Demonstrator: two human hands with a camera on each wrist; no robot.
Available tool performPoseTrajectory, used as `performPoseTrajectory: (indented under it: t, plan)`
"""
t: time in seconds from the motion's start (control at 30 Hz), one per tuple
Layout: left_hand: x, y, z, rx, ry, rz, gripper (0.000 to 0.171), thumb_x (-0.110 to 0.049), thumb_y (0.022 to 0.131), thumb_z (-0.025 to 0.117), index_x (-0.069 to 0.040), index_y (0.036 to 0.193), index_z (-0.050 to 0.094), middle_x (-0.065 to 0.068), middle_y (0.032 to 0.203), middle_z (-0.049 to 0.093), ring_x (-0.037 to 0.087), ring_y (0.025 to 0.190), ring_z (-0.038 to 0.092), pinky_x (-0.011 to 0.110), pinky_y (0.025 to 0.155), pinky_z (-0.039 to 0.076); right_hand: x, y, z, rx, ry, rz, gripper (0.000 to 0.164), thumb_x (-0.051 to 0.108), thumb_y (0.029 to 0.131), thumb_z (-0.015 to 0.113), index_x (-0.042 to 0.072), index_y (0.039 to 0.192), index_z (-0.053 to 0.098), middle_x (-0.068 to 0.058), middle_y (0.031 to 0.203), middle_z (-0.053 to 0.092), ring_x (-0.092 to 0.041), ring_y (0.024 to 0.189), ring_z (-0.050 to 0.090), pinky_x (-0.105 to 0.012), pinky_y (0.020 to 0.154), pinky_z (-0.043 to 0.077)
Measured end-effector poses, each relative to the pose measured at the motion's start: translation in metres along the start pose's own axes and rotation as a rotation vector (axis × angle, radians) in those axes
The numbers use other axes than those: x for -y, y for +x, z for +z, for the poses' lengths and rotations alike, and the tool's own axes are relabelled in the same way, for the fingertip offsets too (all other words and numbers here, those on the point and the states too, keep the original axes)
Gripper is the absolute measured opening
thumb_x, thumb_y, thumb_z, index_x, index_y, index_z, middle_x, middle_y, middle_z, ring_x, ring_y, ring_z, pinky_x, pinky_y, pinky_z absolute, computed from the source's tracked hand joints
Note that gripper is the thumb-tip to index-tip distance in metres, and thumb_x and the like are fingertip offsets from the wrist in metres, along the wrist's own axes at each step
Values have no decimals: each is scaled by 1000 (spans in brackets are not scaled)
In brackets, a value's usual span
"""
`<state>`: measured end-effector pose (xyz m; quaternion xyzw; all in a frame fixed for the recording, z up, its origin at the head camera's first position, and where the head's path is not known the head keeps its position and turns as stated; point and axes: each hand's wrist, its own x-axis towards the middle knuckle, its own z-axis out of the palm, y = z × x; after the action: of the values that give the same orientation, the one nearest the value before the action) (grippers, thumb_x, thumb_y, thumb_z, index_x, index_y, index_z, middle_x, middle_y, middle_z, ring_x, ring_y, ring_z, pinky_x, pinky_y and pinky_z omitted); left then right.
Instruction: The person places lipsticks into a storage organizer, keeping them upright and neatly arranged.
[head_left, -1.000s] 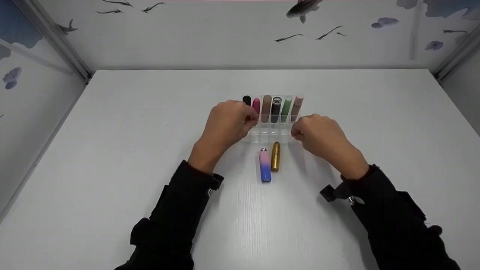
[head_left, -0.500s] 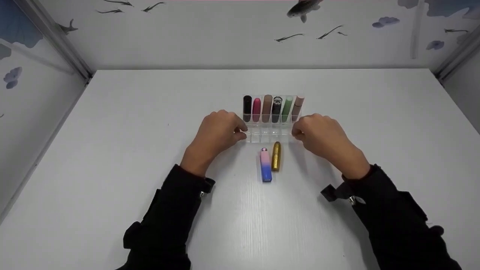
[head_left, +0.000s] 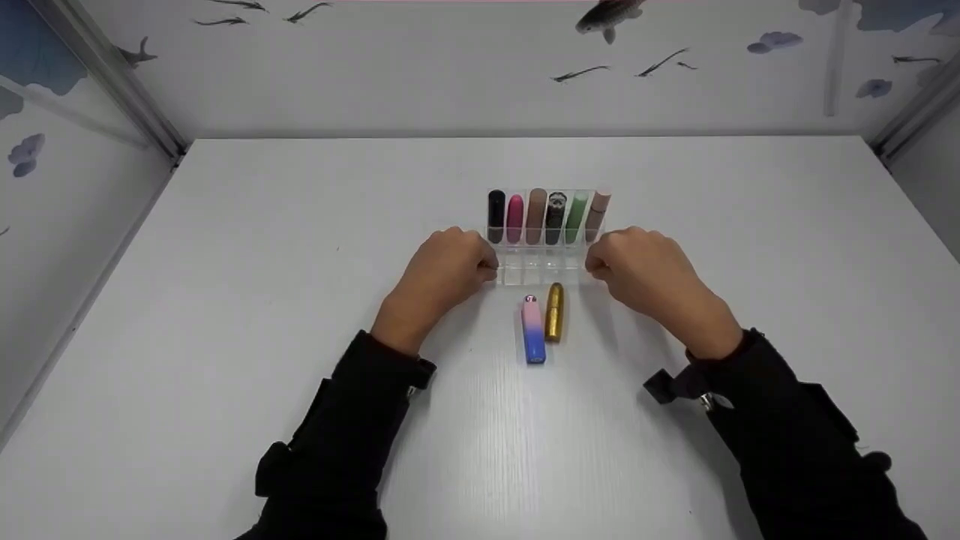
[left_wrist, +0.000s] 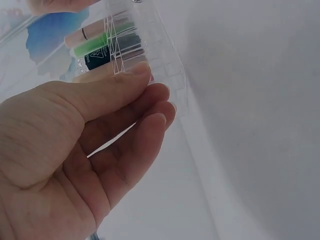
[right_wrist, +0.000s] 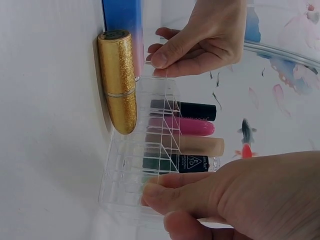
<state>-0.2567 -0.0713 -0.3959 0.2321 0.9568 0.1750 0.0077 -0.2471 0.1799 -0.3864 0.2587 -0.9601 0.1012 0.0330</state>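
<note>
Left hand (head_left: 448, 261) pinches the left edge of a clear rack (head_left: 540, 259), which sits on the white table (head_left: 300, 225) roughly midway between its far corners. Along the rack's far edge, left to right: black (head_left: 496, 216), pink (head_left: 514, 219), brown (head_left: 535, 216), dark labelled (head_left: 555, 219), green (head_left: 576, 217) and beige tubes (head_left: 598, 214); off its near edge lie a pink-and-blue tube (head_left: 533, 330), then a gold tube (head_left: 554, 313). Right hand (head_left: 641, 264), apart from the left, pinches the rack's right edge.

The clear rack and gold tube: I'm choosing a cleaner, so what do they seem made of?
Rack: probably hard plastic, smooth and glossy; the pink tube shows through it. Gold tube: shiny, speckled finish; metal or coated plastic, unclear which.
</note>
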Motion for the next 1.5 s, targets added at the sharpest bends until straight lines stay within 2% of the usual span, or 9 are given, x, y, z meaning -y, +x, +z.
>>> performPoseTrajectory:
  t: [0.27,0.63,0.83,0.93,1.07,1.3,1.4,1.5]
  plan:
    - [-4,2,0,30,0,-49,16,-4,95,70,-6,106,81,9,99,76,19,82,60,33,79,53,-1,2,-3,58,18,24,11,-2,88,75,1,98,80,-13,92,75,-27,76,66,-42,67,55]
    - [-5,2,0,43,2,-70,15,-5,96,69,-7,105,81,8,98,76,18,78,56,33,76,51,-3,3,-4,84,39,37,12,-1,89,75,2,99,80,-12,94,76,-27,80,68,-43,68,55]
    - [-7,2,1,37,-4,-87,16,-4,96,68,-6,106,81,9,100,76,19,79,57,34,78,52,0,2,-7,74,30,43,13,-1,88,75,3,99,81,-11,93,76,-26,77,68,-41,65,54]
    - [-8,2,0,40,-3,-95,16,-4,96,69,-6,107,80,9,100,76,19,81,59,33,79,53,1,2,-8,35,31,35,12,-1,89,75,3,98,81,-11,92,76,-25,76,67,-40,63,52]
    - [-9,2,-1,51,0,-112,15,-6,96,70,-7,106,81,8,101,76,17,83,62,33,80,54,1,2,-9,-16,50,-35,11,-1,89,75,3,97,80,-9,91,76,-24,75,66,-40,61,51]
    - [-10,2,-1,54,-10,-130,15,-9,96,70,-7,107,81,7,101,76,18,83,62,32,80,54,3,4,-5,25,131,-297,16,-4,86,77,6,98,79,-4,95,74,-19,81,69,-38,71,56]
    - [-10,2,0,46,-8,-124,15,-9,96,70,-7,107,81,8,101,76,18,83,63,32,80,54,4,4,0,66,122,-338,20,-4,85,79,7,101,78,-4,99,73,-19,82,69,-38,74,57]
    - [-10,2,-1,44,-9,-117,15,-9,96,70,-7,107,81,8,100,76,18,82,62,32,80,53,4,4,4,110,104,-343,24,-5,83,79,8,104,78,-3,103,73,-21,87,70,-40,78,58]
